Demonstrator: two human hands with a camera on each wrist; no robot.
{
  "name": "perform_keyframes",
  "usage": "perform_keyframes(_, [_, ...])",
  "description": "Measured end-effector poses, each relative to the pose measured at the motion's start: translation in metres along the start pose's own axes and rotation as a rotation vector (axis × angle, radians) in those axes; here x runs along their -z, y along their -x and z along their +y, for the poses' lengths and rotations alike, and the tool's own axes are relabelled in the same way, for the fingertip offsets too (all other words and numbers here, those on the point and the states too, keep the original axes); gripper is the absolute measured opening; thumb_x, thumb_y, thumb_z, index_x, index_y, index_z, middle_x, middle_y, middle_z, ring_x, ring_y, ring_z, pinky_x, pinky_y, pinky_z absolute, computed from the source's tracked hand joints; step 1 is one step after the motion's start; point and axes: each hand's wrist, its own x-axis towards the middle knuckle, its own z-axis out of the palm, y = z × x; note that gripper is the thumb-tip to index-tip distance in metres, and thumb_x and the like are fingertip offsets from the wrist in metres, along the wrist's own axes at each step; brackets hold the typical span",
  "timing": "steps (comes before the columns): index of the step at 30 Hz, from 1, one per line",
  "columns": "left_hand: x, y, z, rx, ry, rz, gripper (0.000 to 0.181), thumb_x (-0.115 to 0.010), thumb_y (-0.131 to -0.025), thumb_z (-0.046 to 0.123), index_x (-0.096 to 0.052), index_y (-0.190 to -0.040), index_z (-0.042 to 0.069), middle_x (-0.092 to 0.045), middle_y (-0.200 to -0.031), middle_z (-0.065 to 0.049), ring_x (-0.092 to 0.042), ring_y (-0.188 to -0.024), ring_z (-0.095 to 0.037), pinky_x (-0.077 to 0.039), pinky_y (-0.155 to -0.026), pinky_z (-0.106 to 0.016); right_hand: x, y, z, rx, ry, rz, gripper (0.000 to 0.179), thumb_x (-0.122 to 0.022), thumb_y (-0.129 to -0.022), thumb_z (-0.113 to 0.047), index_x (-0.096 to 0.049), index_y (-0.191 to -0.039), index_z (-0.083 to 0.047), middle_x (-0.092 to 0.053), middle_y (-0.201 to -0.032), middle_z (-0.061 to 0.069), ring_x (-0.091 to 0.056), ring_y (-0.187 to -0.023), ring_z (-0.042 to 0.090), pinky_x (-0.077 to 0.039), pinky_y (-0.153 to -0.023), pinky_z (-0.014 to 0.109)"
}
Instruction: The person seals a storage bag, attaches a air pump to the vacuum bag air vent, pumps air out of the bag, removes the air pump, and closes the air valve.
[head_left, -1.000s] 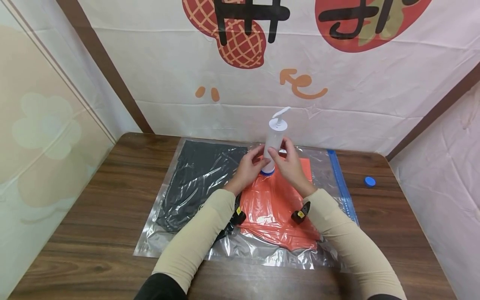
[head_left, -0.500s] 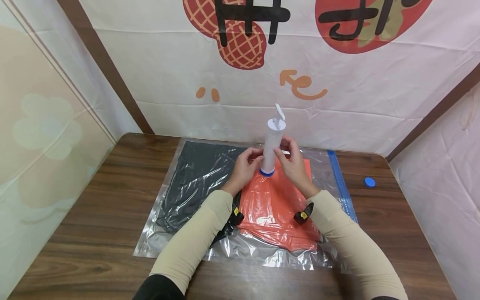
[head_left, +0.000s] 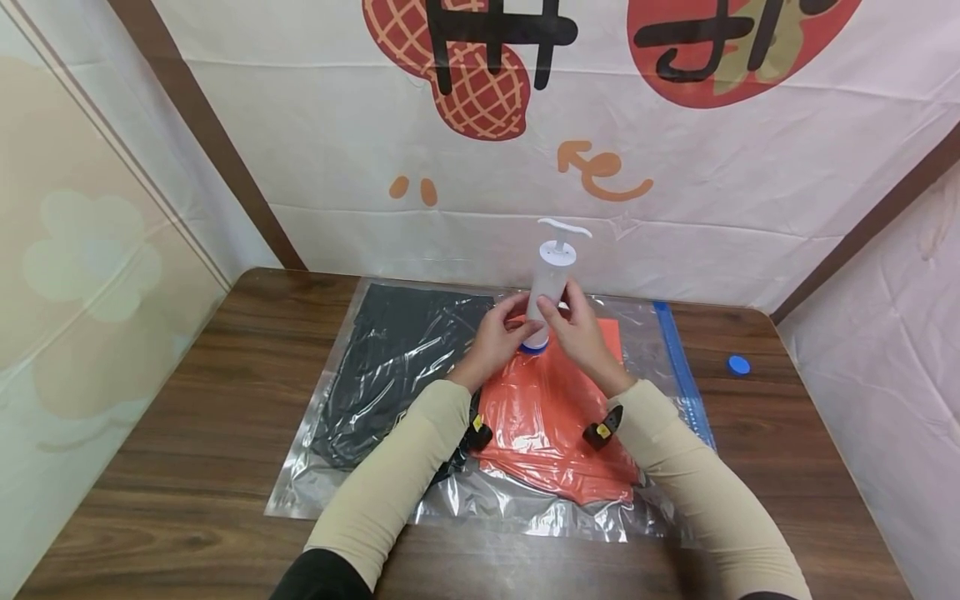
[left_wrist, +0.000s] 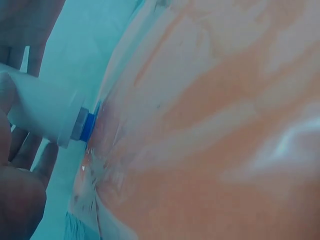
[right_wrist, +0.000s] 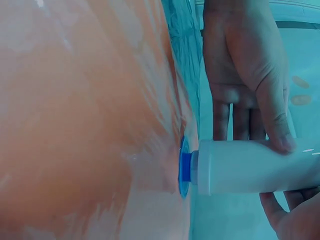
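Note:
A white hand pump with a T-shaped handle stands close to upright on the blue valve of a clear vacuum storage bag. My left hand holds the lower part of the pump's barrel from the left, thumb in front. On the other side my right hand grips it too, thumb along the barrel. In the left wrist view, the pump's narrow nozzle meets the valve. Inside the bag lie folded orange fabric under the pump and folded black fabric to the left.
A round blue cap lies on the wooden table, right of the bag. Along the bag's right side runs a blue zip strip. A printed cloth wall rises right behind the table's back edge.
The pump has turned between my hands: its handle pointed diagonally, then nearly end-on, and now lies sideways. My left hand drew back slightly from it, then closed in again. The bag stayed put.

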Motion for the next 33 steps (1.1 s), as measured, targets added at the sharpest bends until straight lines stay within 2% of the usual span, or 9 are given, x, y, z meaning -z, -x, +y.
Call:
perform_keyframes(5, [-0.001, 0.000, -0.001, -0.010, -0.049, -0.001, 0.051, -0.073, -0.095, 0.009, -0.056, -0.141, -0.001, -0.062, -0.134, -0.020, -0.060, -0.125, -0.031, -0.049, -0.105, -0.039, -0.002, -0.002, -0.002, -0.023, 0.023, 0.019, 0.045, -0.057, -0.103, -0.002, -0.039, -0.141, 0.015, -0.053, -0.126, 0.036, -0.052, -0.120, 0.045, -0.044, -0.102, 0.058])
perform_keyframes(11, [0.005, 0.004, -0.002, -0.036, -0.001, 0.019, 0.042, -0.069, -0.097, 0.007, -0.059, -0.137, -0.002, -0.063, -0.132, -0.020, -0.062, -0.122, -0.032, -0.051, -0.103, -0.039, -0.001, -0.002, -0.001, 0.012, 0.019, 0.096, 0.049, -0.060, -0.100, 0.002, -0.036, -0.141, 0.015, -0.050, -0.127, 0.037, -0.049, -0.120, 0.047, -0.044, -0.097, 0.048])
perform_keyframes(16, [0.008, 0.003, -0.007, -0.040, 0.015, 0.055, 0.032, -0.067, -0.098, 0.005, -0.062, -0.128, -0.004, -0.066, -0.126, -0.020, -0.064, -0.116, -0.032, -0.053, -0.100, -0.039, 0.002, 0.002, -0.003, -0.001, 0.064, 0.077, 0.043, -0.058, -0.102, 0.000, -0.041, -0.138, 0.016, -0.053, -0.125, 0.035, -0.054, -0.118, 0.046, -0.047, -0.096, 0.047])
perform_keyframes(18, [0.007, 0.002, -0.007, -0.031, 0.013, 0.056, 0.033, -0.068, -0.097, 0.005, -0.061, -0.128, -0.004, -0.065, -0.126, -0.020, -0.064, -0.116, -0.031, -0.053, -0.100, -0.038, 0.002, 0.003, -0.003, -0.005, 0.080, 0.062, 0.045, -0.059, -0.101, -0.001, -0.042, -0.140, 0.015, -0.054, -0.126, 0.035, -0.054, -0.117, 0.046, -0.047, -0.097, 0.051])
perform_keyframes(25, [0.005, 0.000, -0.006, -0.022, 0.027, -0.011, 0.052, -0.068, -0.097, 0.004, -0.050, -0.146, -0.001, -0.058, -0.140, -0.022, -0.057, -0.129, -0.033, -0.050, -0.104, -0.038, 0.000, 0.002, -0.002, 0.025, 0.081, 0.063, 0.045, -0.062, -0.100, 0.001, -0.044, -0.138, 0.016, -0.056, -0.122, 0.036, -0.055, -0.116, 0.050, -0.048, -0.098, 0.058])
perform_keyframes(30, [0.006, -0.001, -0.003, -0.013, -0.029, -0.058, 0.052, -0.066, -0.099, 0.008, -0.051, -0.148, 0.002, -0.055, -0.145, -0.018, -0.056, -0.132, -0.032, -0.048, -0.107, -0.038, -0.002, 0.002, -0.006, 0.048, 0.082, 0.078, 0.043, -0.059, -0.100, 0.003, -0.043, -0.138, 0.017, -0.056, -0.120, 0.037, -0.055, -0.117, 0.049, -0.047, -0.099, 0.059])
perform_keyframes(33, [0.007, -0.001, 0.003, -0.016, -0.035, -0.065, 0.050, -0.066, -0.099, 0.009, -0.052, -0.146, 0.002, -0.056, -0.143, -0.018, -0.056, -0.131, -0.032, -0.048, -0.107, -0.040, -0.001, 0.000, -0.008, 0.047, 0.071, 0.080, 0.044, -0.056, -0.101, 0.004, -0.042, -0.141, 0.017, -0.055, -0.121, 0.037, -0.054, -0.118, 0.047, -0.046, -0.100, 0.057])
